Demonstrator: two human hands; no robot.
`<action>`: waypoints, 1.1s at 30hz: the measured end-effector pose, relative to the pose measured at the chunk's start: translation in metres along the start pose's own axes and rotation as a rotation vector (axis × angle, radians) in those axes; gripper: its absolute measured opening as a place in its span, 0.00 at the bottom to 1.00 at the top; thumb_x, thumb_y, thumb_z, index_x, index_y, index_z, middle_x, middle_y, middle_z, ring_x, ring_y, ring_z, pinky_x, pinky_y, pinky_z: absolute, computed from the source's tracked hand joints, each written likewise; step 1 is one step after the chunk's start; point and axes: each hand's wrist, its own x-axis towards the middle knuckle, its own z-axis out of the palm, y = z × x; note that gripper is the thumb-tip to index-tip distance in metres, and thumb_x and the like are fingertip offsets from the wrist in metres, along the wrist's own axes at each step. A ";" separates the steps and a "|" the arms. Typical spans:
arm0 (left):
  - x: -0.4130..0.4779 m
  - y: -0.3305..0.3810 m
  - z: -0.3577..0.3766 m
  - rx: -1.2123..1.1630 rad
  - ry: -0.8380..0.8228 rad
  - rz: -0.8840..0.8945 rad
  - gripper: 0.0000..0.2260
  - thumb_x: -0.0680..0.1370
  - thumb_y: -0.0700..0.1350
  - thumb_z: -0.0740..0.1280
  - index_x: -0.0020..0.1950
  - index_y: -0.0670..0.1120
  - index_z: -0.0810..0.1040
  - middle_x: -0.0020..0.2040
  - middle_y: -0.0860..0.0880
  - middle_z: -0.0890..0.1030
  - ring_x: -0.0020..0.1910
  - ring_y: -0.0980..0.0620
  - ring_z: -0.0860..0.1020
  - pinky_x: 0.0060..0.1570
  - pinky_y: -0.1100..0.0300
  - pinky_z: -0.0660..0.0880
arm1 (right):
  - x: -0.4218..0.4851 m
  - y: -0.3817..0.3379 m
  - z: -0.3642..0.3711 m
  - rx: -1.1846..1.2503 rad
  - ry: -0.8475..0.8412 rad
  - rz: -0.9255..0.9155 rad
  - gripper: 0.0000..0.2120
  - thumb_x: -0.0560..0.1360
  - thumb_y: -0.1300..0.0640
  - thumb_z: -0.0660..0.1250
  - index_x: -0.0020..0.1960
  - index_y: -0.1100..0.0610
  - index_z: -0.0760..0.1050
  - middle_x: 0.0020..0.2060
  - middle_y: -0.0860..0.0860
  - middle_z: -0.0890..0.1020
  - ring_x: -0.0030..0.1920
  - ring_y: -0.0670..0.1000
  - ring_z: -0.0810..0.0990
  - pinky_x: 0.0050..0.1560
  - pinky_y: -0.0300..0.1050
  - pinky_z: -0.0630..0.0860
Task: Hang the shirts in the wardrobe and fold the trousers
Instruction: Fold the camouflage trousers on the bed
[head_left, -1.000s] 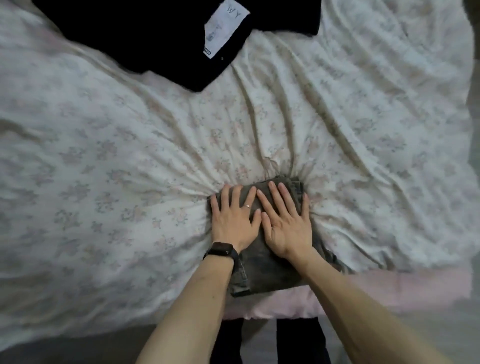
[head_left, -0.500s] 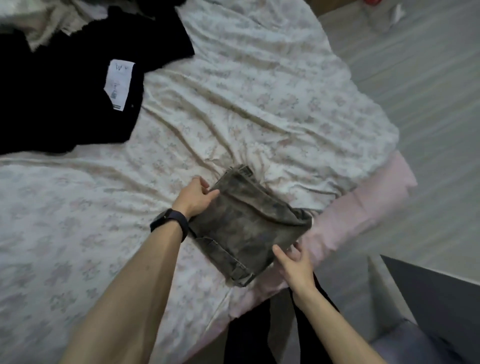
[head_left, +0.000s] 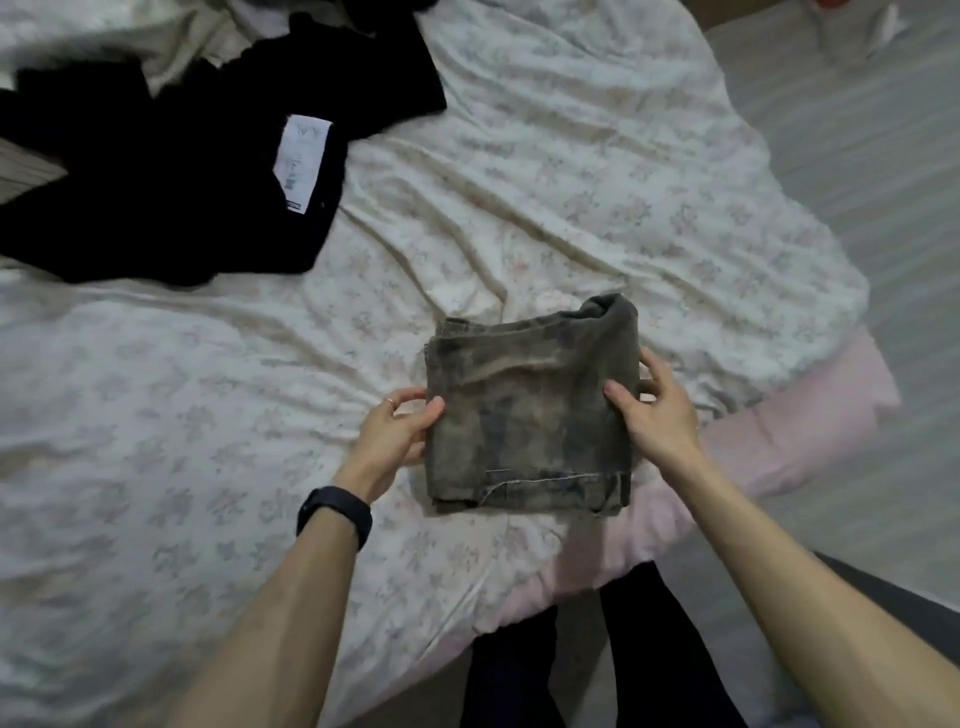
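— What are the fingers doing?
— The left hand (head_left: 395, 436) pinches the left edge of the folded grey-brown trousers (head_left: 530, 410). Its thumb lies on top and the other fingers curl beside and under the edge. One finger wears a ring (head_left: 389, 401). The right hand (head_left: 660, 415) grips the right edge the same way, with the thumb on the cloth and the fingers wrapped round the side.
— And the trousers themselves?
— A squarish bundle between both hands, over the near corner of the floral sheet (head_left: 208, 415). I can't quite tell whether it rests on the sheet or is held just above it.
— Anything farther out?
— There is a black band (head_left: 335, 514) on the left wrist. Well apart, up the sheet to the left, a black garment (head_left: 156, 208) lies spread with a white label (head_left: 302, 161) on it. Pink bedding (head_left: 779, 441) shows under the sheet's right edge, beside a pale floor (head_left: 883, 130)
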 end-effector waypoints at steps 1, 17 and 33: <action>-0.005 -0.009 0.005 -0.078 0.025 -0.004 0.16 0.79 0.45 0.73 0.65 0.48 0.74 0.55 0.43 0.86 0.51 0.47 0.86 0.52 0.49 0.82 | 0.014 -0.013 -0.002 -0.043 -0.044 -0.059 0.23 0.77 0.50 0.73 0.69 0.40 0.72 0.53 0.45 0.81 0.53 0.48 0.80 0.57 0.50 0.78; -0.003 -0.035 0.018 -0.290 -0.004 -0.053 0.33 0.78 0.31 0.70 0.78 0.52 0.63 0.58 0.43 0.84 0.56 0.45 0.83 0.57 0.40 0.80 | 0.021 -0.011 -0.010 -0.278 -0.315 -0.189 0.45 0.72 0.63 0.76 0.80 0.39 0.58 0.70 0.46 0.74 0.65 0.49 0.74 0.64 0.53 0.77; -0.261 0.089 -0.066 -0.386 0.363 0.368 0.28 0.77 0.36 0.73 0.71 0.58 0.70 0.55 0.43 0.83 0.51 0.45 0.84 0.46 0.44 0.83 | -0.096 -0.256 -0.055 -0.147 -0.567 -0.727 0.43 0.71 0.63 0.78 0.76 0.36 0.64 0.53 0.44 0.80 0.49 0.44 0.82 0.45 0.37 0.80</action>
